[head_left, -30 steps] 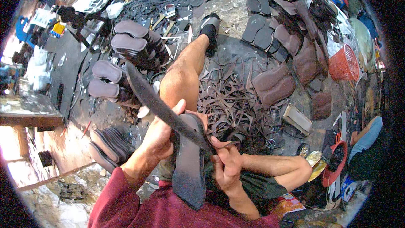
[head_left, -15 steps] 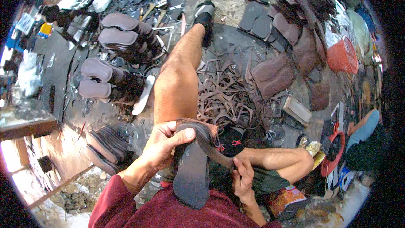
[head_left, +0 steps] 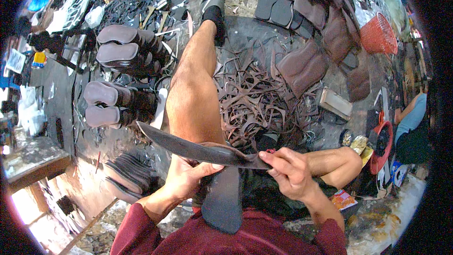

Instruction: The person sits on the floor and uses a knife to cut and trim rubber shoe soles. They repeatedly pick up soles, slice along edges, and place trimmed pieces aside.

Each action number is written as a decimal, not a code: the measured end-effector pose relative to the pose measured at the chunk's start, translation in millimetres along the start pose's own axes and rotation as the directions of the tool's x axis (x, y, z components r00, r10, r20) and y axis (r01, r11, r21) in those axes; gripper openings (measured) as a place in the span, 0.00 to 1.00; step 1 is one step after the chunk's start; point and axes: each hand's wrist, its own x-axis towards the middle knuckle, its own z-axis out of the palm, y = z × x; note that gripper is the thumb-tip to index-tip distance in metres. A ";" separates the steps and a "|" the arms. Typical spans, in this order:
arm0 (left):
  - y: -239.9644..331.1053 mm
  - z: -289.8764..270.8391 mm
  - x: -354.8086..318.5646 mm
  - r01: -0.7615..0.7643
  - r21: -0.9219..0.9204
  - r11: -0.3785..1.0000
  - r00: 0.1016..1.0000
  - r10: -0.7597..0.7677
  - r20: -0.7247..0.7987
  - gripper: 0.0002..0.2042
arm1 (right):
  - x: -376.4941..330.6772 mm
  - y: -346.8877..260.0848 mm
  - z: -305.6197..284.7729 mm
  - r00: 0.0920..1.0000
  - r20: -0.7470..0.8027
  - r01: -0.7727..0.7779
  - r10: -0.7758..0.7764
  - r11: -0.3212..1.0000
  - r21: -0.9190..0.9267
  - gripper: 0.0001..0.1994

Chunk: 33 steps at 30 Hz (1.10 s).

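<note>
A dark grey shoe sole [head_left: 222, 203] lies against my lap, its rounded end toward my body. My left hand [head_left: 184, 179] is closed at its upper part, with the thumb across its face. Above the thumb, a long curved dark strip [head_left: 188, 150] crosses over the sole and tapers to a point at the left. Whether it is a blade or cut material I cannot tell. My right hand [head_left: 292, 172] pinches its right end between thumb and fingers. Some brown material shows behind the strip.
A heap of brown cut-off strips [head_left: 255, 97] covers the floor ahead. Stacked soles [head_left: 118, 49] stand to the left, with another pile [head_left: 127, 177] nearer. Brown sole sheets [head_left: 304, 68], a whitish block [head_left: 336, 103] and a red basket [head_left: 379, 35] lie right.
The long dark strip has swung up and left across the sole, its pointed end now showing. My right hand has risen and moved right; my left hand has dropped slightly.
</note>
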 end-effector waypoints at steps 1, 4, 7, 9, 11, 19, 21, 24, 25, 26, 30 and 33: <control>-0.2 1.8 0.1 0.031 0.009 0.999 1.000 -0.031 0.000 0.12 | 7.4 -2.8 -12.1 0.998 0.069 0.004 -0.003 1.000 -0.021 0.21; -2.8 6.5 3.6 0.036 0.053 0.998 0.999 -0.037 0.021 0.13 | 33.2 -21.8 -46.3 0.984 0.161 -0.069 0.083 0.993 -0.091 0.22; -1.0 10.0 5.9 0.034 0.181 0.983 0.998 -0.042 0.040 0.13 | 62.7 -23.4 -60.1 0.969 0.248 0.006 0.024 0.993 -0.119 0.21; 0.3 15.8 8.0 0.029 0.266 0.964 0.994 -0.055 0.091 0.13 | 80.4 -26.2 -72.0 0.915 0.402 0.107 -0.025 0.977 -0.182 0.20; 5.9 31.4 5.3 0.080 0.206 0.975 0.994 -0.094 0.058 0.13 | 100.6 -31.1 -81.5 0.811 0.584 0.188 -0.038 0.962 -0.198 0.19; -43.3 -19.4 21.9 0.378 -0.314 0.871 0.853 -0.195 0.485 0.33 | 32.6 -10.1 -106.7 0.929 0.264 -0.365 0.261 0.768 0.526 0.20; -60.9 3.3 48.4 0.546 -0.542 0.639 0.812 -0.243 0.531 0.37 | 2.6 -32.8 -89.8 0.893 0.051 -0.392 0.448 0.715 0.578 0.21; -21.3 103.8 39.4 -0.240 -0.580 0.778 0.969 0.222 -0.104 0.30 | -6.1 -33.7 -35.0 0.851 -0.289 -0.205 0.439 0.783 0.588 0.22; -6.6 128.6 42.2 -0.376 -0.490 0.786 0.925 0.284 -0.253 0.26 | -9.1 -37.7 -28.0 0.827 -0.337 -0.197 0.450 0.792 0.577 0.23; -1.7 130.1 52.9 -0.280 -0.528 0.802 0.957 0.187 -0.222 0.25 | -7.4 -39.1 -16.6 0.779 -0.489 -0.086 0.393 0.839 0.537 0.25; 6.4 139.9 59.5 -0.192 -0.527 0.828 0.962 0.051 -0.269 0.18 | -76.2 8.5 17.9 0.768 -0.628 -0.128 0.126 0.991 0.042 0.23; -8.1 131.1 55.3 -0.183 -0.442 0.878 0.954 0.049 -0.296 0.18 | -127.2 12.7 20.2 0.808 -0.569 -0.218 0.150 0.974 -0.054 0.19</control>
